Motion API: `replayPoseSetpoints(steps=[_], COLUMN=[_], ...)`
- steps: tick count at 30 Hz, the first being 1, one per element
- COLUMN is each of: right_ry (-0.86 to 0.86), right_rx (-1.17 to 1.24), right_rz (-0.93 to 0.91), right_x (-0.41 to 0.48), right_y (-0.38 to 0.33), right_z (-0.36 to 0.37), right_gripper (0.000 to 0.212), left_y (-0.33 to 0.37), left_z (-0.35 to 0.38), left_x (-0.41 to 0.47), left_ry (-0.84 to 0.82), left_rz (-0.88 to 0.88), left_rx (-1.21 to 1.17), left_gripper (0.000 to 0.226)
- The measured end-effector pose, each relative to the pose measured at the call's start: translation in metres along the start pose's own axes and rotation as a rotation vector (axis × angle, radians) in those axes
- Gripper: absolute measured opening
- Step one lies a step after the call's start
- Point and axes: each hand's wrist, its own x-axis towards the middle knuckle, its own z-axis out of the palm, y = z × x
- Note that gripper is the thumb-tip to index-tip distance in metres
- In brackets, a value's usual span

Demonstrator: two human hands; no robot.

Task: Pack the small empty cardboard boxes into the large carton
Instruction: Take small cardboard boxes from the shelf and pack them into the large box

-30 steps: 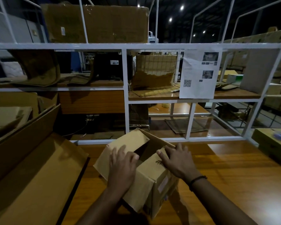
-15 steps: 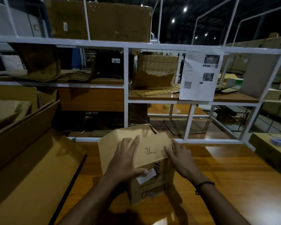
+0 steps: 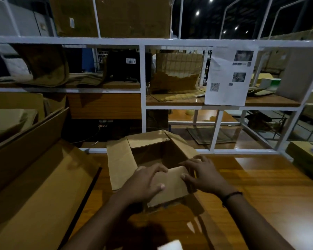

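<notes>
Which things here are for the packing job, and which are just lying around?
For the job: small box, left hand and right hand holding its near flap, large carton at the left.

Just lying about: paper sheet on the white rack, torn cardboard, black box on the shelves.

Glossy wooden table (image 3: 260, 195).
Open box (image 3: 119, 165) stands mid-table; big carton (image 3: 43, 186) lies at its left edge.
</notes>
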Motion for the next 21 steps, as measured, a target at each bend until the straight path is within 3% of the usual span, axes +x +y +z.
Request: replayPoseSetpoints(steps=[2, 4, 6, 8, 10, 13, 15, 17, 19, 21], right_ry=[0.154, 0.269, 0.342, 0.366, 0.34, 0.138, 0.015, -0.072, -0.042, 0.071], right_rx=[-0.162, -0.217, -0.214, -0.25, -0.226, 0.066, 0.112, 0.064, -0.055, -0.191], right_rz=[-0.063, -0.139, -0.229, -0.29, -0.317, -0.168, -0.094, -0.054, -0.042, -0.076], right_x=[0.002, 0.001, -0.001, -0.004, -0.007, -0.004, -0.002, -0.004, -0.01, -0.014], right_y=[-0.005, -0.011, -0.022, -0.034, -0.041, -0.032, -0.012, 0.011, 0.022, 0.018], right_z=[0.012, 0.027, 0.042, 0.048, 0.041, 0.014, -0.003, -0.015, -0.017, -0.009], right_gripper=[0.036, 0.029, 0.026, 0.023, 0.022, 0.021, 0.019, 0.03, 0.045, 0.053], left_y=[-0.001, 0.004, 0.016, 0.032, 0.036, 0.019, -0.002, -0.023, -0.034, -0.02], left_z=[0.0, -0.001, 0.002, 0.01, 0.016, 0.013, 0.005, -0.005, -0.017, -0.027], left_x=[0.004, 0.006, 0.01, 0.013, 0.016, 0.022, 0.023, 0.022, 0.019, 0.018], left_ry=[0.045, 0.107, 0.142, 0.104, 0.056, 0.014, -0.013, 0.002, 0.011, -0.028], left_rz=[-0.044, -0.08, -0.026, 0.079, 0.132, 0.14, 0.161, 0.157, 0.072, 0.021], left_rx=[0.024, 0.214, 0.405, 0.357, 0.232, 0.149, 0.094, 0.031, 0.012, 0.04], left_gripper=[0.057, 0.067, 0.057, 0.037, 0.023, 0.01, 0.024, 0.038, 0.057, 0.061])
